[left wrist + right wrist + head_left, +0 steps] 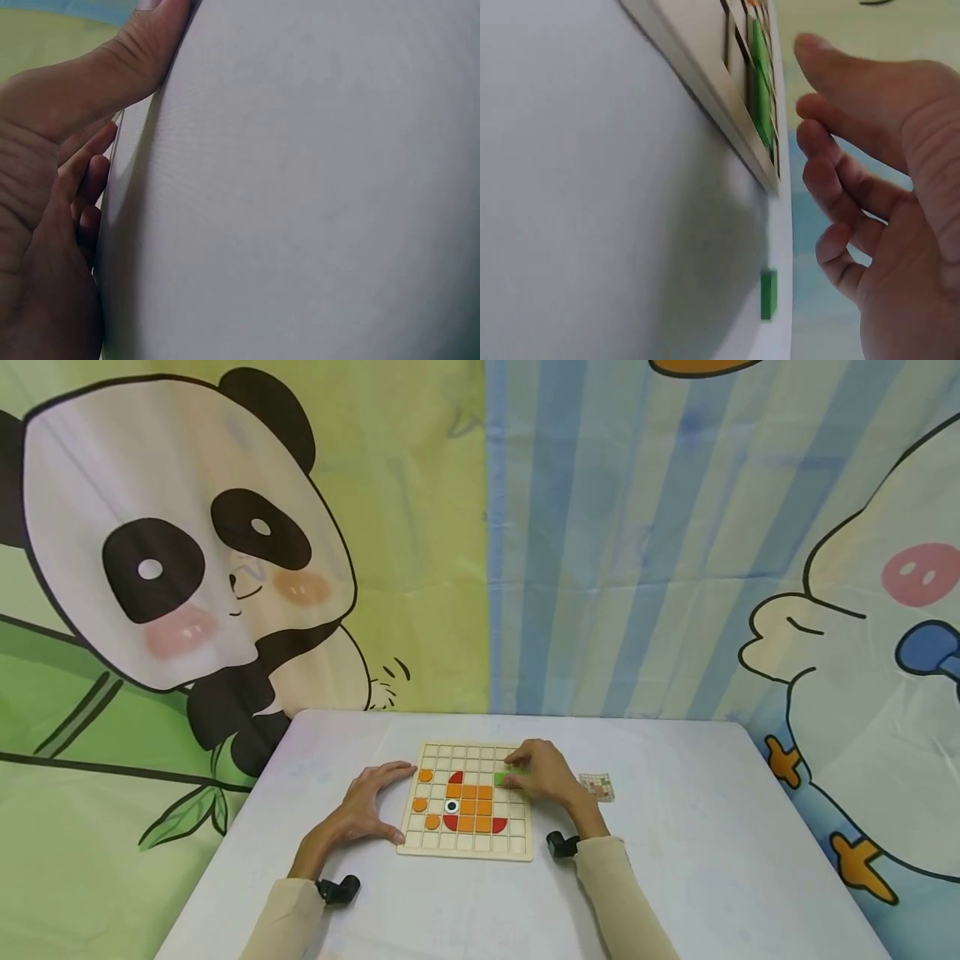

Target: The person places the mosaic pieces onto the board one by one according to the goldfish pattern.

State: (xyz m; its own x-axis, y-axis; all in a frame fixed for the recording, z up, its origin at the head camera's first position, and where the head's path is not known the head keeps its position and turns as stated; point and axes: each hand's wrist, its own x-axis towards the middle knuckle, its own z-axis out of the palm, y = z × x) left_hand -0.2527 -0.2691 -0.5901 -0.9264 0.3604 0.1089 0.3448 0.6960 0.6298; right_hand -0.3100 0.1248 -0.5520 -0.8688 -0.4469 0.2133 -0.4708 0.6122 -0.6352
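A pale wooden grid board point(517, 846) lies on the white table. My left hand point(360, 806) rests along its left edge, thumb at the near corner and fingers spread toward the far end. Over the board's far right part hovers my right hand point(546, 772), thumb and fingers slightly apart with nothing seen between them. Beneath it sit green pieces point(760, 105) in the cells, partly hidden in the head view. Orange square tiles point(467, 822) form a block mid-board, with an eye tile point(452, 807), red quarter-round tiles point(499, 825) and orange round tiles point(419, 805) around them.
A small pattern card point(597, 787) lies on the table right of the board. One loose green block point(769, 295) stands on the table past the board's edge in the right wrist view. Printed cloth point(420, 568) hangs behind the table.
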